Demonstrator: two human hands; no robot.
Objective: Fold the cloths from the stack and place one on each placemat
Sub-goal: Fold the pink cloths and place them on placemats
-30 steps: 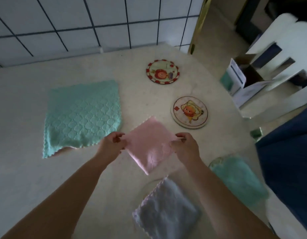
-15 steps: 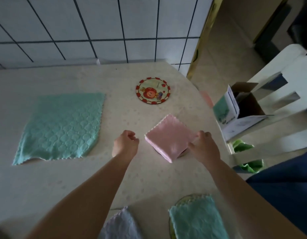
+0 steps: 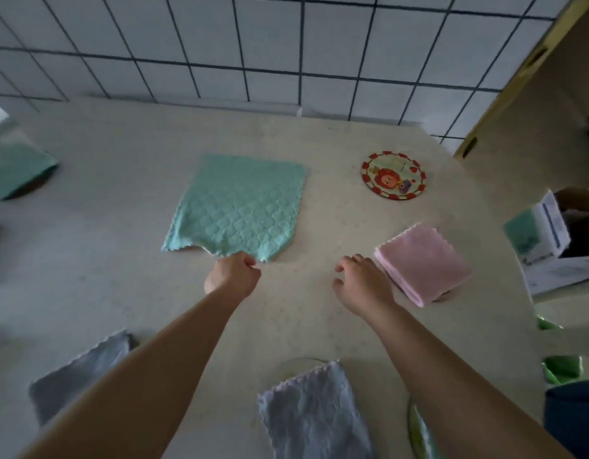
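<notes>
1. Head view: counter [image 3: 88, 260] carries the flat teal cloth [image 3: 240, 207] mid-surface.
2. Left hand [image 3: 233, 276] pinches its near edge; lift evenly, fold corner to corner.
3. Right hand [image 3: 362, 286], relaxed and empty, should take the near right corner.
4. Free placemat [image 3: 394, 175] lies far right.

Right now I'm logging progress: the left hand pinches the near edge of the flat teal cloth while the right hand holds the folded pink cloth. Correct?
Not quite. The head view shows the right hand open beside the folded pink cloth, holding nothing. The left hand does pinch the near edge of the flat teal cloth.
</notes>
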